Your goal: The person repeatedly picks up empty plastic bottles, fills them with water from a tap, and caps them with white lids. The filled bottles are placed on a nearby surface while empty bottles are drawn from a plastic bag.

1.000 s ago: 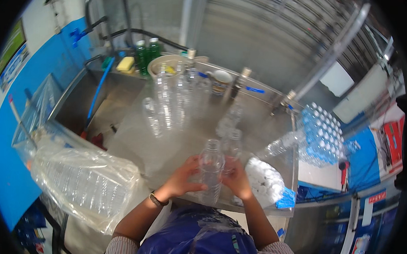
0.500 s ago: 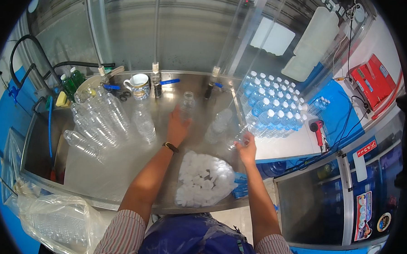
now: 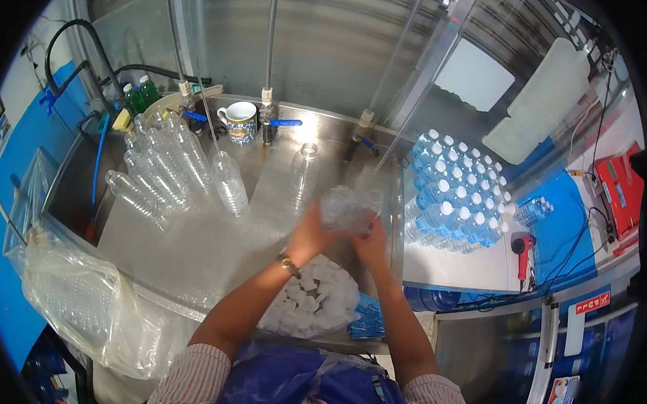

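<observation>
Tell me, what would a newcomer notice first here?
Probably the block of white-capped bottles, packed in rows on the right. Next, the person's left hand and right hand, close together at blurred clear plastic over the steel counter, their exact grip unclear. Then the leaning cluster of clear bottles on the counter's left side.

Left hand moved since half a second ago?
Yes. The bare left hand has drawn back and slightly right, away from the blue-levered metal valve just right of the white-handled patterned mug.
</observation>
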Tool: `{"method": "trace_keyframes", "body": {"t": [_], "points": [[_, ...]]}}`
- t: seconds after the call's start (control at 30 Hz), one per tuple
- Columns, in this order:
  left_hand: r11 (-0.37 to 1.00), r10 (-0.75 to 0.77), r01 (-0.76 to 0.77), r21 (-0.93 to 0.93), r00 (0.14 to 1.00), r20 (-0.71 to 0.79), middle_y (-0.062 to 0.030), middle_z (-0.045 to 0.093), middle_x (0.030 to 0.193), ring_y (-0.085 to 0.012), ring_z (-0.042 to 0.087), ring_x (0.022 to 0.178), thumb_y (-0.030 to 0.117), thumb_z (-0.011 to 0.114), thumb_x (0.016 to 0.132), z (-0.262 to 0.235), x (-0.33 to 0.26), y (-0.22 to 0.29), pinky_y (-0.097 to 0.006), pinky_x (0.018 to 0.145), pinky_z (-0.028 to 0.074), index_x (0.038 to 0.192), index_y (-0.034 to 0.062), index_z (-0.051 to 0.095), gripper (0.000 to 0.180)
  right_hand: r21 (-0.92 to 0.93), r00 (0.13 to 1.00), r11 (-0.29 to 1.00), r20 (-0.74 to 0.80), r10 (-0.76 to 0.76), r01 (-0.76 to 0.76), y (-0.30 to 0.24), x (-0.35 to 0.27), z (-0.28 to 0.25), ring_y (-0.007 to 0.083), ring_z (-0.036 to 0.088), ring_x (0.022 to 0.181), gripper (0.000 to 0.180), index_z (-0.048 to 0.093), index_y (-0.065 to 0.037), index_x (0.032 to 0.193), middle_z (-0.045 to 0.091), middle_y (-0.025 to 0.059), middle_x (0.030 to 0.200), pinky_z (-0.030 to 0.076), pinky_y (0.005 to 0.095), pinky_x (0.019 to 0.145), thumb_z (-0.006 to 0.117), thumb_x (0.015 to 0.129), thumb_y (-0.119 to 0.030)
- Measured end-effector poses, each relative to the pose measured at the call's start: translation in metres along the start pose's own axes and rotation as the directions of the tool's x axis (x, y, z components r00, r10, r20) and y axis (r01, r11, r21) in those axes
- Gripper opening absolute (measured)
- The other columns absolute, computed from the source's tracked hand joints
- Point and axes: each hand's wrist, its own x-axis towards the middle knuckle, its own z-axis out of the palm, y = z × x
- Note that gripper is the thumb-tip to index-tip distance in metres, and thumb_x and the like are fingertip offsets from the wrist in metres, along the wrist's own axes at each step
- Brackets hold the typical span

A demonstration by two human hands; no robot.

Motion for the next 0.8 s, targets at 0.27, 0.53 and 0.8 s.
{"method": "trace_keyframes", "body": {"t": [0.27,0.53,0.8], "points": [[0.963,-0.264,0.249,-0.103,0.947,-0.183,-0.0323,0.059,0.113,-0.0474,0.059,0.104,0.010,0.083,0.071,-0.078,-0.001,-0.039,-0.046,0.088,0.049,0.130,-0.0058,0.036,0.077,0.026,0.961,0.973,-0.164,-0.222,0.230,-0.037,0.009,0.023,0.0267,0.061,0.102,0.079,0.044,-0.009,0.141,0.061,0.0129,0.115,0.049,0.0372,0.088,0.082,0.072,-0.014],[0.889,-0.279,0.256,0.379,0.960,0.008,-0.0284,0.063,0.107,-0.0422,0.063,0.093,0.017,0.072,0.082,-0.092,-0.016,-0.057,-0.046,0.081,0.052,0.115,-0.0055,0.055,0.044,-0.073,0.984,0.982,0.043,-0.171,0.174,-0.117,0.034,-0.028,0.0290,0.065,0.101,0.067,0.055,-0.008,0.130,0.066,0.0130,0.115,0.051,0.0391,0.085,0.085,0.072,-0.023],[0.981,0.118,-0.183,0.060,0.818,0.563,-0.0170,0.067,0.082,-0.0359,0.065,0.079,0.021,0.066,0.080,-0.082,-0.106,0.006,-0.046,0.072,0.051,0.085,0.0036,0.066,0.019,-0.283,0.966,0.924,0.047,-0.255,0.258,-0.119,0.022,-0.027,0.0262,0.069,0.096,0.064,0.053,-0.007,0.130,0.067,0.0183,0.116,0.055,0.0338,0.078,0.084,0.076,-0.023]]}}
